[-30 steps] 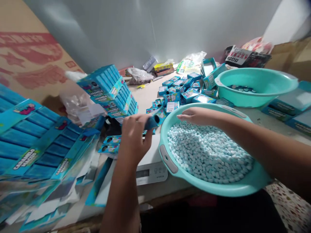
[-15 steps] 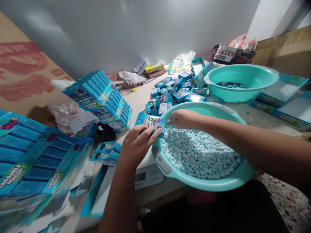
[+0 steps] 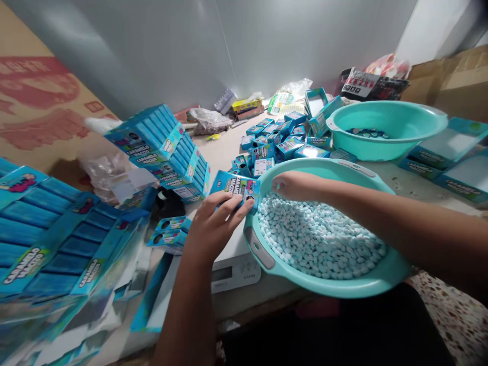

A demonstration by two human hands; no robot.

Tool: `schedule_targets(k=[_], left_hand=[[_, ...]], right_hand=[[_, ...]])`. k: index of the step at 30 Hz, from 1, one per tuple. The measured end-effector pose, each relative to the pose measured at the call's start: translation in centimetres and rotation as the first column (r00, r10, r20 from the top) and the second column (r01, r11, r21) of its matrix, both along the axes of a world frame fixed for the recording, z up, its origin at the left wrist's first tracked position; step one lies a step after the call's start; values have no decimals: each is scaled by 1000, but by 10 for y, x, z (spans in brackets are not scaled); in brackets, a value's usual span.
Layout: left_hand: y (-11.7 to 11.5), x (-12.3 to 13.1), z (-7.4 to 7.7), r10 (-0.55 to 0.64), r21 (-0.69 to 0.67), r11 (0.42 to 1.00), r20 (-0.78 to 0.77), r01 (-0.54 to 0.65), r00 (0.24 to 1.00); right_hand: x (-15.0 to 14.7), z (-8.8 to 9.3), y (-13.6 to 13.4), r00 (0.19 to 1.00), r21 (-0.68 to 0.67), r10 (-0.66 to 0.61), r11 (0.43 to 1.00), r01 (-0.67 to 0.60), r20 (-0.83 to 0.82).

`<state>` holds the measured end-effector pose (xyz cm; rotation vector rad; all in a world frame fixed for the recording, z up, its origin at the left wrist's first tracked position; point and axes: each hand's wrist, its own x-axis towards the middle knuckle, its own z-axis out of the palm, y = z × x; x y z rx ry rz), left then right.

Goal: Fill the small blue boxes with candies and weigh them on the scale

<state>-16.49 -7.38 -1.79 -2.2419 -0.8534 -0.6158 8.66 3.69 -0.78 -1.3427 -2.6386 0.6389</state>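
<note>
My left hand (image 3: 215, 223) grips a small blue candy box (image 3: 238, 187) marked "Caramelo Macizo", at the left rim of a turquoise basin (image 3: 331, 287). A white scale (image 3: 238, 274) lies beneath that hand. Many small pale blue candies (image 3: 324, 244) fill the basin. My right hand (image 3: 295, 185) is over the candies near the left inner wall, its fingers curled closed on candies, a pale bit showing at the fingertips. The right forearm crosses above the basin.
Loose blue boxes (image 3: 280, 137) are heaped behind the basin. A second turquoise basin (image 3: 389, 114) holds dark blue pieces. Display trays of boxes (image 3: 163, 147) are stacked at the left, with a larger wrapped pack (image 3: 49, 229) nearer. Blue trays (image 3: 453, 162) lie at the right.
The view has shifted a little, so most things sit slightly farther right. My left hand still holds the box; my right hand stays closed over the candies.
</note>
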Motion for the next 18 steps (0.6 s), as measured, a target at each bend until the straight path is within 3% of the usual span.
schedule_targets(k=[7,11,14,16,18], left_hand=[[-2,-2,2,33,-5,999,10,-33,999],[1,-2,2,-6,-110,994,175,26,985],[3,-4,4,54,-232,972,339,28,939],[1,-10,7,165,-379,925,490,38,856],[-2,-21,10,315,-580,803,609,138,728]], right_hand=[[-1,-2,-2,991,-47,-39,998,45,130],[-5,-8,-4,985,-95,8,995,8,172],[-5,-6,-5,984,-122,51,992,-30,173],[-4,-4,-6,981,-141,78,989,-53,177],[-4,-3,-7,978,-151,94,986,-66,188]])
